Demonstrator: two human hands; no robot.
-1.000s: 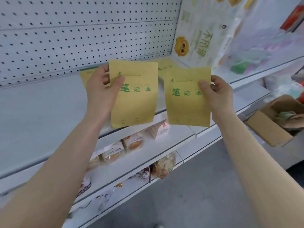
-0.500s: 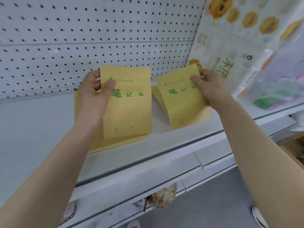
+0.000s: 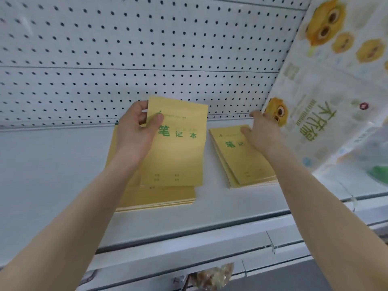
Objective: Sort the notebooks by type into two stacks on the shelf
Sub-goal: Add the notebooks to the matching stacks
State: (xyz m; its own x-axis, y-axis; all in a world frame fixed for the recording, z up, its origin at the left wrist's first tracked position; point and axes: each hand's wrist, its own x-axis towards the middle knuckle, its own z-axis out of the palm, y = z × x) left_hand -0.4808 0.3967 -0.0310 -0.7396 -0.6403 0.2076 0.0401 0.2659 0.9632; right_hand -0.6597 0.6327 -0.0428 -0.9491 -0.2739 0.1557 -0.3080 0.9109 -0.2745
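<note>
Two stacks of yellow notebooks with green print lie on the white shelf (image 3: 52,175). My left hand (image 3: 134,133) grips a large notebook (image 3: 178,152) by its upper left corner and holds it tilted just above the left stack (image 3: 159,196) of large notebooks. My right hand (image 3: 262,133) pinches the upper right corner of a small notebook (image 3: 241,160), thumb on its cover. This one lies flat on top of the right stack of small notebooks.
A white pegboard wall (image 3: 147,49) backs the shelf. A big plastic-wrapped pack (image 3: 325,101) printed with yellow cartoon figures leans at the right, touching my right hand. A snack bag (image 3: 212,276) shows on a lower shelf.
Both hands moved forward over the shelf. The small notebook in my right hand came down flat onto the right stack. The large notebook now hovers above the left stack.
</note>
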